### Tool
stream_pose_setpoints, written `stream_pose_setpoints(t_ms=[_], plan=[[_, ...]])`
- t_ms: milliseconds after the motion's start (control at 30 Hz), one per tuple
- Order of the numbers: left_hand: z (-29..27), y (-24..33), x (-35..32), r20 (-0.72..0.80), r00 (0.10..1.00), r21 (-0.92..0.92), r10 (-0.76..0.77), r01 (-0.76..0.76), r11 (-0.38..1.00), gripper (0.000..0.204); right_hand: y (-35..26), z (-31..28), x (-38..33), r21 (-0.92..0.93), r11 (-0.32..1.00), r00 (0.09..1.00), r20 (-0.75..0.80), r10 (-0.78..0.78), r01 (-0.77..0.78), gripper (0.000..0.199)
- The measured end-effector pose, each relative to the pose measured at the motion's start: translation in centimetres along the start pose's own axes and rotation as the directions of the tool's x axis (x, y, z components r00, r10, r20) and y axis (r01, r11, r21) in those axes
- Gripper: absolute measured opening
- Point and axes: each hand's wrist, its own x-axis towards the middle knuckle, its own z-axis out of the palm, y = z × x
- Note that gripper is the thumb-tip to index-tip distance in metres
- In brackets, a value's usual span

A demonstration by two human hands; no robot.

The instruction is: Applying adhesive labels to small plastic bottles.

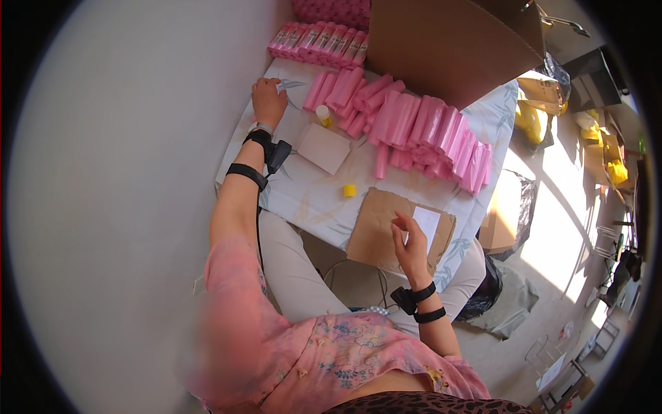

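Note:
My left hand [269, 102] rests at the table's left edge, its fingers curled down beside the pink rolls. A small pale patch shows at its fingertips, too small to name. Close to it stand an uncapped white-and-yellow bottle [323, 116] and a flat pale pink pad [324, 148]. My right hand [411, 247] hovers over a brown cardboard sheet [372, 224], thumb and fingers apart with nothing visible between them. Beneath its fingers a white paper slip [425, 224] lies on the cardboard. A yellow cap [349, 190] sits between my hands.
Plain pink rolls [400, 121] are heaped across the table's middle. Labelled pink rolls [321, 43] line up at the far left. A large cardboard box [448, 52] stands behind them. A wall [131, 172] borders the left; bags and a box [503, 214] stand on the right floor.

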Motion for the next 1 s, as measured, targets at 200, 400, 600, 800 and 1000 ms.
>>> stream_pose_setpoints(t_ms=[200,400,600,800,1000], plan=[[2.2,3.1,0.7,0.606,0.790,-0.419,-0.090,0.414,0.808,0.041,-0.2,-0.1,0.0,0.003,1.000,1.000,0.006,-0.015,0.015,0.034],[3.6,5.2,1.4,0.658,0.749,-0.331,-0.078,0.381,0.863,0.038,0.6,-1.5,-0.6,-0.014,1.000,0.999,-0.039,-0.004,0.003,0.032],[2.5,-1.3,0.6,0.707,0.670,-0.455,-0.226,0.675,0.580,0.028,-0.9,-1.2,-0.7,0.005,0.998,0.998,-0.012,-0.068,0.068,0.031],[-8.4,0.2,-1.2,0.870,0.484,-0.493,-0.093,0.857,-0.152,0.024,-1.6,-2.3,-2.6,-0.006,0.994,0.993,-0.049,-0.105,0.105,0.031],[-21.0,5.6,-7.7,0.803,0.566,-0.459,0.187,0.787,-0.412,0.034,-5.2,-1.8,-3.9,0.124,0.983,0.991,-0.014,-0.134,0.135,0.033]])
